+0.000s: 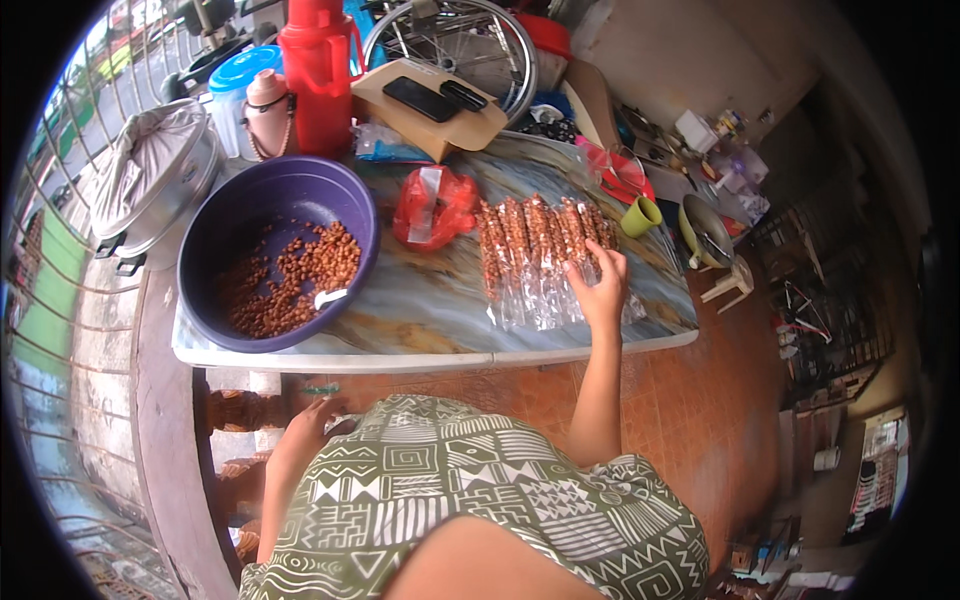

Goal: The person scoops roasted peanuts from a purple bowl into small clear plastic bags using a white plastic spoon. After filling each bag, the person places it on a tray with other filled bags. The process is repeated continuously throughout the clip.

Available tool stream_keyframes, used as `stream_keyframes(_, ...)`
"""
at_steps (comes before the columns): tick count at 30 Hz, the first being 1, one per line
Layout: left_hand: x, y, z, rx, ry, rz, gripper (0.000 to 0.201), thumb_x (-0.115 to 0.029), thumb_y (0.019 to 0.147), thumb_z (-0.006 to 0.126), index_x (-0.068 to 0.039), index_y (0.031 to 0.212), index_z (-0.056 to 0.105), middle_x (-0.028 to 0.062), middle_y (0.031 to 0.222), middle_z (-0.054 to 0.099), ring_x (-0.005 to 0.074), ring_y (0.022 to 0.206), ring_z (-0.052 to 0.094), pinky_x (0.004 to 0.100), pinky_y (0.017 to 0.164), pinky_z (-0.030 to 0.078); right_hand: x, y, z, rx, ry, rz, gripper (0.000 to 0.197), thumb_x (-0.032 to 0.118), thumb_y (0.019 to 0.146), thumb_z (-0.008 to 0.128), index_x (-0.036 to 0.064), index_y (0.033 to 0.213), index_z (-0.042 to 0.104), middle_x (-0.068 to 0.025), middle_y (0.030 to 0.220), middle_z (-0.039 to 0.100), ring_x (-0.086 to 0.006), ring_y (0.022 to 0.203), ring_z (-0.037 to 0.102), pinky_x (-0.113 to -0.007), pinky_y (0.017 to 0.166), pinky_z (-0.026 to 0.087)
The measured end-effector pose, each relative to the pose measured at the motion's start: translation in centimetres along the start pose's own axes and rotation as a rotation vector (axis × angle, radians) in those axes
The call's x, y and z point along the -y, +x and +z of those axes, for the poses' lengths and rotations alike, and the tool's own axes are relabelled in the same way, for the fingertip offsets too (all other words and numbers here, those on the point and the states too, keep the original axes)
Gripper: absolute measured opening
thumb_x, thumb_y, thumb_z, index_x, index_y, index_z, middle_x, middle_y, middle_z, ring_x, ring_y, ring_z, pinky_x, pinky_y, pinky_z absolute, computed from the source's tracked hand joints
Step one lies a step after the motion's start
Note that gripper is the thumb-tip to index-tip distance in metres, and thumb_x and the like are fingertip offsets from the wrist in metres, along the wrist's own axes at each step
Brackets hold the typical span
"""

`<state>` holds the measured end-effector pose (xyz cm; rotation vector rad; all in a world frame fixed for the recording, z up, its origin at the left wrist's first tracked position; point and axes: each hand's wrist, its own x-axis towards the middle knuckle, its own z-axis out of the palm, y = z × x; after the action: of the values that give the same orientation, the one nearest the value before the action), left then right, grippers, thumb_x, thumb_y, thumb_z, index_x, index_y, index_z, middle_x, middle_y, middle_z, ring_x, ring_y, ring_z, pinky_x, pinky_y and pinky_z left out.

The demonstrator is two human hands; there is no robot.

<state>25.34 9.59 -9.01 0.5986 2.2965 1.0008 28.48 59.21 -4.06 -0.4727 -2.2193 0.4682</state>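
My right hand (pixel 603 285) is over the right end of a side-by-side row of long, clear plastic packets of brown nuts (pixel 538 240), thumb and fingers apart, the fingertips resting on the packets near the 3 o'clock end. The row lies on the blue, grey and brown marble-patterned table (pixel 420 320), filled parts toward 12 o'clock, see-through ends toward 6. My left hand (pixel 308 428) is below the table edge, at 8 o'clock from the row, beside my green and white patterned garment (pixel 430 465); I cannot tell whether its fingers are open or closed.

Taking the row as the clock's centre, the wide, round purple basin (pixel 270 195) stands at 9 o'clock, with loose brown nuts (pixel 300 270) on its bottom and a white utensil (pixel 330 298) at the basin's own 4 o'clock. The crumpled red plastic bag (pixel 455 205) sits between basin and row, near 10 o'clock. At 2 o'clock, close to my right hand, is the yellow-green cup (pixel 641 215). The tall red flask (pixel 310 90) stands at 10 o'clock, and near 11 a black phone (pixel 420 98) lies on flat brown paper (pixel 480 125).
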Motion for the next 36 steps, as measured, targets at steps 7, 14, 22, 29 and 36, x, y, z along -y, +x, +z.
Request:
stream_keyframes(7,7.5,-0.3,4.3,0.025,-0.388,-0.346,0.045,-0.033,0.096,0.066,-0.005,0.130,0.062,0.0208,0.118,0.068,0.0314,0.107,0.067,0.0398,0.091,0.051,7.7,0.3,5.6,0.542,0.509,0.146,0.016,0.010,0.086,0.075,0.0059,0.101,0.073,-0.0033,0.062,0.061,-0.0130,0.059,0.058,-0.027,0.060,0.047)
stream_keyframes(14,15.0,-7.2,9.0,-0.188,-0.496,-0.761,0.043,-0.033,0.097,0.065,-0.005,0.129,0.064,0.0228,0.111,0.070,0.0336,0.103,0.069,0.0406,0.089,0.052,7.8,2.3,18.0,0.472,0.167,-0.286,0.024,0.019,0.082,0.076,0.0165,0.106,0.076,-0.0045,0.101,0.068,-0.0269,0.097,0.062,-0.041,0.081,0.051)
stream_keyframes(22,8.6,-11.5,4.7,0.062,0.152,-0.759,0.043,-0.032,0.097,0.065,-0.005,0.130,0.063,0.0235,0.108,0.071,0.0346,0.101,0.070,0.0408,0.087,0.053,7.6,3.6,26.6,0.399,0.001,-0.207,0.010,0.018,0.076,0.075,0.0182,0.086,0.079,-0.0048,0.097,0.068,-0.0318,0.099,0.060,-0.045,0.084,0.050)
stream_keyframes(29,0.8,-4.4,0.2,-0.068,0.003,-0.319,0.043,-0.029,0.096,0.064,-0.005,0.132,0.061,0.0230,0.101,0.072,0.0360,0.098,0.071,0.0411,0.084,0.054,5.9,4.8,24.8,0.450,0.096,-0.054,0.011,0.017,0.076,0.077,0.0177,0.087,0.078,-0.0071,0.102,0.068,-0.0353,0.100,0.061,-0.044,0.087,0.052)
stream_keyframes(36,1.4,-3.3,-1.0,-0.012,0.006,-0.183,0.045,-0.018,0.095,0.064,-0.006,0.137,0.056,0.0186,0.105,0.073,0.0318,0.095,0.073,0.0401,0.082,0.057,11.7,6.1,23.0,0.479,0.333,-0.121,0.022,0.022,0.083,0.076,0.0160,0.104,0.074,-0.0123,0.108,0.067,-0.0330,0.102,0.065,-0.042,0.084,0.053)
